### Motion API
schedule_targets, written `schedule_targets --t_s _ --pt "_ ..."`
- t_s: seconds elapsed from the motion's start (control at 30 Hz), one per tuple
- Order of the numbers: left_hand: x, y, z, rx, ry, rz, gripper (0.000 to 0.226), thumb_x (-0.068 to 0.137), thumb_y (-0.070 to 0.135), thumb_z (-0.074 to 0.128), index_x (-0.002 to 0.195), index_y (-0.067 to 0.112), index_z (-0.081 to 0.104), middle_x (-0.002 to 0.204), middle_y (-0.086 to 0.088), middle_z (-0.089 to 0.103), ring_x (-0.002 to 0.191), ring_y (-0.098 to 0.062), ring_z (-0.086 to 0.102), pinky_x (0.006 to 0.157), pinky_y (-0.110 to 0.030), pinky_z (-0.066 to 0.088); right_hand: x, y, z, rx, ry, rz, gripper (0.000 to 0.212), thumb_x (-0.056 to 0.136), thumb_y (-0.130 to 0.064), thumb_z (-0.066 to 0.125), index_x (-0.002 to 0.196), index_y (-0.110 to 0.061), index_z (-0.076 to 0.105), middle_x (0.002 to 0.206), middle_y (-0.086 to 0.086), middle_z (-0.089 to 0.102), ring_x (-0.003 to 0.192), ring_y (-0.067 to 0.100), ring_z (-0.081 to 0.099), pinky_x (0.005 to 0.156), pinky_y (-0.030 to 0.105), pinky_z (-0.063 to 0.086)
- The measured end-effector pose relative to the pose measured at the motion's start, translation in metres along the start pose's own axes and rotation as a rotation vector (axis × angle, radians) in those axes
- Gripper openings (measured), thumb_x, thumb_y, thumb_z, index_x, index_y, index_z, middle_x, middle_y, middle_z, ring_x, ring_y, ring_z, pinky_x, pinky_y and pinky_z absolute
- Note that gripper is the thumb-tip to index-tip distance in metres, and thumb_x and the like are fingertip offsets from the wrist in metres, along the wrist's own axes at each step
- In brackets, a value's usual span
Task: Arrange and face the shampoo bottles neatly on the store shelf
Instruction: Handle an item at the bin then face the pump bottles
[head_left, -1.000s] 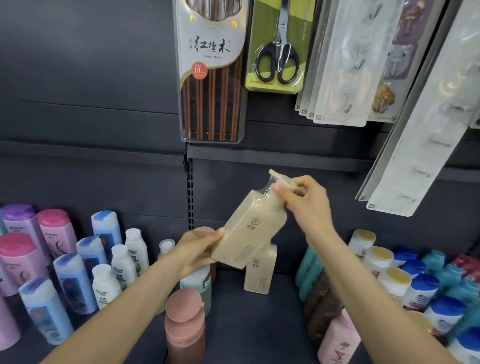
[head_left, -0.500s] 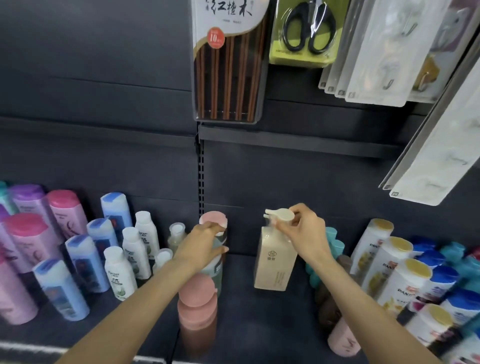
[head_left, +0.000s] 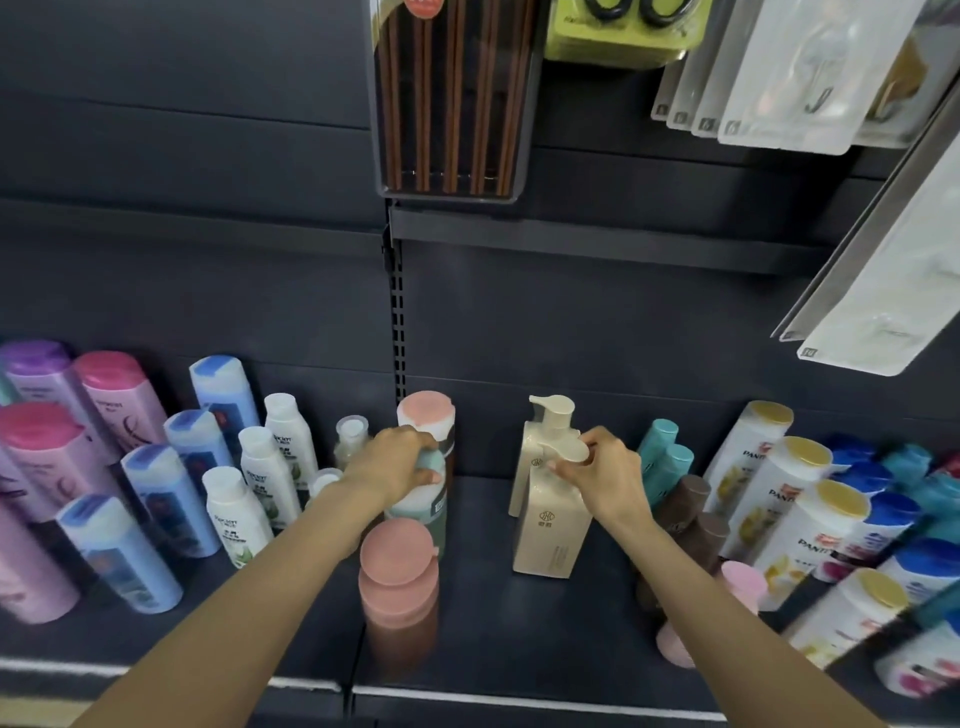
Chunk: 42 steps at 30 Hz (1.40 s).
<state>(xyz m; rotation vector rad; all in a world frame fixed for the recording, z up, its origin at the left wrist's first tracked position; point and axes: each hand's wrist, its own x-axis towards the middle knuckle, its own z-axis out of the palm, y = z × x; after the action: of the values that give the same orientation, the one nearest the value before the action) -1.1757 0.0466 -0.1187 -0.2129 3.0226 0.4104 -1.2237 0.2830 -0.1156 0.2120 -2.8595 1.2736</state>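
The front cream pump bottle (head_left: 551, 525) stands upright on the shelf (head_left: 483, 623) mid-depth, right of centre, its printed face turned toward the front edge. The right hand (head_left: 605, 475) pinches its pump head, fingers curled around the nozzle. A second cream pump bottle (head_left: 537, 441) stands just behind it, toward the back wall, so this pair looks lined up. Left of centre, the left hand (head_left: 395, 462) grips the top of a green bottle (head_left: 423, 499), which stands between a pink-capped bottle (head_left: 427, 415) behind and a pink bottle (head_left: 399, 587) nearer the front edge; that column seems nearly straight. Toward the right end, the white and blue bottles (head_left: 810, 525) lean and crowd unevenly, so most of the facing probably remains.
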Motion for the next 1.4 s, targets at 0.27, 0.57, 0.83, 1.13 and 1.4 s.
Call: schedule_targets --t_s 0.27,0.57,0.83,1.13,1.4 --pt "0.000 0.002 -0.002 -0.017 -0.027 -0.030 0.047 0.087 0.034 0.064 0.131 0.024 0.052 0.133 -0.005 0.054 0.123 -0.024 0.048 0.098 -0.034 0.041 -0.004 0.008 0.007 -0.005 0.020 -0.012 0.036 0.079 -0.032 0.074 0.096 -0.009 0.052 0.087 0.006 0.061 0.080 0.018 0.056 0.060 0.025 0.040" --pt "-0.002 0.006 -0.001 -0.024 -0.016 -0.062 0.048 0.087 0.031 0.065 0.133 0.025 0.050 0.135 -0.004 0.052 0.125 -0.022 0.046 0.093 -0.032 0.039 0.003 0.013 0.001 0.050 -0.102 0.006 0.042 0.081 -0.042 0.068 0.110 -0.018 0.050 0.094 0.000 0.061 0.088 0.016 0.058 0.071 0.026 0.045" --pt "0.000 0.000 0.001 -0.084 0.004 -0.052 0.048 0.086 0.030 0.067 0.131 0.024 0.052 0.134 -0.005 0.052 0.124 -0.024 0.046 0.098 -0.033 0.038 0.060 -0.007 -0.014 -0.058 -0.081 -0.024 0.050 0.086 -0.029 0.066 0.130 -0.011 0.051 0.120 0.009 0.062 0.115 0.023 0.055 0.089 0.024 0.039" --pt "-0.004 0.003 -0.001 -0.035 0.008 -0.035 0.048 0.088 0.031 0.063 0.134 0.025 0.050 0.137 -0.003 0.048 0.126 -0.023 0.044 0.096 -0.033 0.035 0.087 -0.006 0.011 -0.024 -0.103 -0.006 0.027 0.074 -0.018 0.079 0.096 -0.010 0.067 0.101 0.007 0.067 0.098 0.021 0.062 0.073 0.026 0.044" --pt "-0.005 0.005 -0.003 -0.032 -0.017 -0.056 0.047 0.088 0.033 0.063 0.133 0.025 0.051 0.137 -0.002 0.050 0.125 -0.023 0.046 0.099 -0.034 0.036 0.073 -0.034 -0.016 0.197 0.047 -0.127 0.029 0.073 -0.020 0.079 0.098 -0.011 0.068 0.092 0.000 0.069 0.088 0.013 0.064 0.080 0.028 0.052"
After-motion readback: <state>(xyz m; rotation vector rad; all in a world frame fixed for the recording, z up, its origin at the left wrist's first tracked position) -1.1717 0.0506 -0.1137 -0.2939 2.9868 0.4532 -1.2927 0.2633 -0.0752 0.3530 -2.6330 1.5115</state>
